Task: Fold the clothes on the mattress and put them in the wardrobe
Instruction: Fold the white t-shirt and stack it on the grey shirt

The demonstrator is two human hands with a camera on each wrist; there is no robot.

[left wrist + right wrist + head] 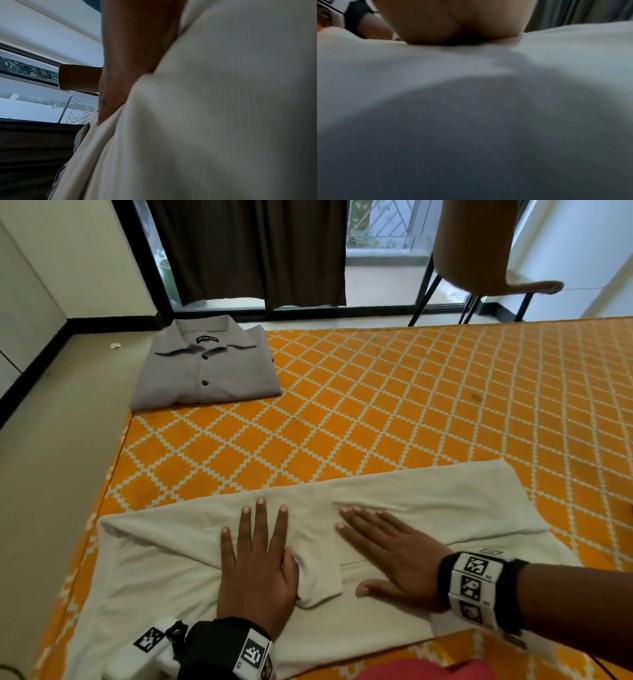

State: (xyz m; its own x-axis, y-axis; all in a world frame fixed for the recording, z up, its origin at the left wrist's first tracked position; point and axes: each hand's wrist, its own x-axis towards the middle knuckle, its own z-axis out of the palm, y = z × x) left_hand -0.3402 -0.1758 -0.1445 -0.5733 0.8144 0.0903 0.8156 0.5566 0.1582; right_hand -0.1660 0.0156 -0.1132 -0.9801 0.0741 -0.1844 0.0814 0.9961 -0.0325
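We note the orange lattice-patterned mattress (394, 412) bearing everything; beyond it hang dark curtains (246, 251), with a brown chair (479, 248) at its far right. A folded grey shirt (205, 364) lies at its far-left corner. The white garment (428, 501), partly folded, sleeve laid across, lies along the near edge. Our left hand (257, 563) and right hand (394, 556) press it flat, fingers straight, slightly spread.

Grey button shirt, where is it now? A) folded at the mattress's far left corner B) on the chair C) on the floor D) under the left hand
A: the grey button shirt lies folded at the far left corner of the mattress, while both hands press the white garment nearer the camera.
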